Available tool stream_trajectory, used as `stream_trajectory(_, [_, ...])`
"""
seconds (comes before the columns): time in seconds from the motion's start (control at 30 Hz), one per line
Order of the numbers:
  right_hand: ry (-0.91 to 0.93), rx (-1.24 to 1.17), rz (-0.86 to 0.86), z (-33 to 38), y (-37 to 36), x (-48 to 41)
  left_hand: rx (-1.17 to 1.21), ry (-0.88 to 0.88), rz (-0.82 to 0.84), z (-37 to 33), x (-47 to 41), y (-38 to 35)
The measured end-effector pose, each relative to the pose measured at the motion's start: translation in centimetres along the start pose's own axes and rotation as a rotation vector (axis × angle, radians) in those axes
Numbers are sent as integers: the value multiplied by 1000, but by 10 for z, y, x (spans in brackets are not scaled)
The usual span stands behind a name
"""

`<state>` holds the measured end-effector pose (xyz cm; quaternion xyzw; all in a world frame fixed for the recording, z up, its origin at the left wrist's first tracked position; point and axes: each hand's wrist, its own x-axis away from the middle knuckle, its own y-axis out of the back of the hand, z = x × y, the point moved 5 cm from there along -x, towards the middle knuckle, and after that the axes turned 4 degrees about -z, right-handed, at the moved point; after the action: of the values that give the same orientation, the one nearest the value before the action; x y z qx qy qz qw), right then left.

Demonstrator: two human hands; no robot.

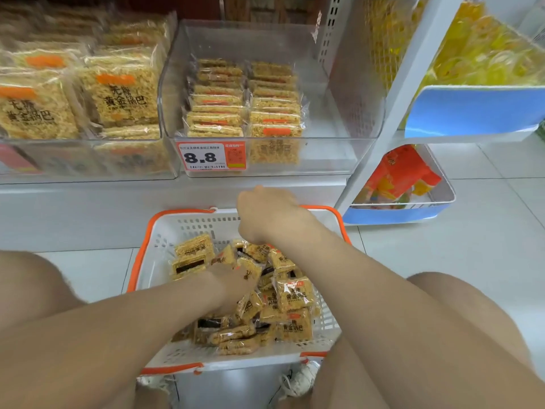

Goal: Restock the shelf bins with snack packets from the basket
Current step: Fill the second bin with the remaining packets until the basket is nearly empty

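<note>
Far left, the full bin point(88, 154) is packed. The middle bin point(348, 119) has two stocked rows point(274, 113), long edges across the shelf, faces forward, right third bare, so plenty remains. On the floor, the basket point(138, 261) brims with snack packets point(295, 293) pointing every way. Left hand point(233, 287) burrows in, grip hidden. Right hand point(265, 216) is curled, apparently pinching one.

Left hand point(231, 283), right hand point(267, 215) over basket point(188, 224)

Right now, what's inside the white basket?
A loose pile of snack packets fills the basket. The left grip is dug into the pile; the right grip is over the far end. Anything beneath pile and arms is covered.
</note>
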<state>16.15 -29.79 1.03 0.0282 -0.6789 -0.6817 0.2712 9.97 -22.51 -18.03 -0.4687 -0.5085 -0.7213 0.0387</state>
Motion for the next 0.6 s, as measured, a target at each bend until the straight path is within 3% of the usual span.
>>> stream_trajectory(0.13, [-6, -15, 20, 0, -5, -15, -235, -94, 65, -12, -5, -19])
stream_trajectory(0.23, [-12, -19, 50, 0, -6, -21, -259, -127, 156, -22, -1, -21])
stream_trajectory(0.43, [3, -14, 108, 4, -6, -24, -135, -97, 48, -18, -4, -18])
stream_trajectory(0.6, [2, 16, 177, -4, -4, -24, 116, 17, -80, 0, 1, 10])
